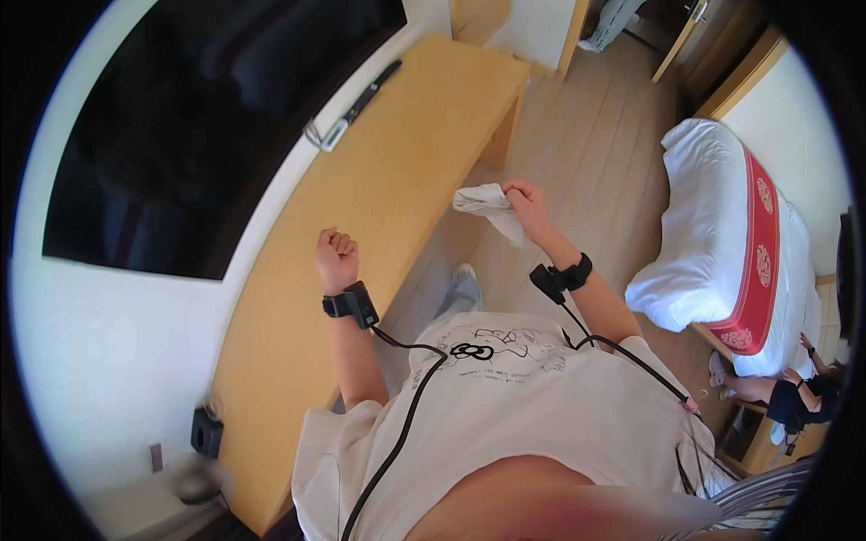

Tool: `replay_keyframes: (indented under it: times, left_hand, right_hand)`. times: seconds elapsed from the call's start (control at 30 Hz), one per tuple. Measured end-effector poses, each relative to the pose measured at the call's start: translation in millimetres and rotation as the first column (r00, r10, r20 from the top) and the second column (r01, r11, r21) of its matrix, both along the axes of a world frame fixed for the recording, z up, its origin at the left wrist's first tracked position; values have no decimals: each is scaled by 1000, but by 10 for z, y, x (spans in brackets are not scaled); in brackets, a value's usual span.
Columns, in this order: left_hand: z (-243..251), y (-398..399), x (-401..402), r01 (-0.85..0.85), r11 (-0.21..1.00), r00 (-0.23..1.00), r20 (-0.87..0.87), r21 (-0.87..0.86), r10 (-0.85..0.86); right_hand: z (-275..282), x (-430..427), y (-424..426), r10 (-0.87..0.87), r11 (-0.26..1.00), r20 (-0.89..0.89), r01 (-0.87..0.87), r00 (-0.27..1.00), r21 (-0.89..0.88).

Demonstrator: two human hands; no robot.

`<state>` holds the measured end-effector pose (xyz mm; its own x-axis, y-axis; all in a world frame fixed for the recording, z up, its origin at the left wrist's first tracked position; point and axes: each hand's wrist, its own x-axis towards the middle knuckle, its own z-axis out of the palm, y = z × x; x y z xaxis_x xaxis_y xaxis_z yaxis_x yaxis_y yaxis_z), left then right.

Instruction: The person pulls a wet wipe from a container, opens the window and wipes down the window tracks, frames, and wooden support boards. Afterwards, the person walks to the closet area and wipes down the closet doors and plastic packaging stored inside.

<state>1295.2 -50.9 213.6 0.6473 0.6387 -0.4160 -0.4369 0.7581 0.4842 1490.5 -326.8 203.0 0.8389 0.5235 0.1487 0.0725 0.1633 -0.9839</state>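
Observation:
A folded white cloth (484, 201) is pinched in my right hand (531, 211), with a loose end hanging down. This hand is over the wooden floor, beyond the desk's front edge. My left hand (338, 258) is over the long wooden desk (399, 162), fingers curled in with nothing visible in them. Whether it touches the desktop I cannot tell. Each wrist wears a black strap with a small device, and a black cable runs from each device.
A remote control (363, 100) and a small white device (333, 135) lie along the wall below a large television (189, 128). A dark box (206, 431) stands at the desk's near end. At right are a bed (703, 223) and a seated person (791, 399); another person's legs (611, 24) show near the doorway.

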Motion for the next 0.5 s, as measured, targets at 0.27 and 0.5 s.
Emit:
replay_keyframes:
  times: [0.27, 0.5]
  left_hand:
    - [206, 564, 1607, 140, 990, 981, 128, 29, -142]
    - [342, 506, 2553, 150, 988, 988, 29, 27, -151]
  right_hand:
    - [371, 1324, 599, -57, 998, 21, 58, 998, -20]
    - [228, 2151, 482, -74, 996, 39, 76, 996, -53]
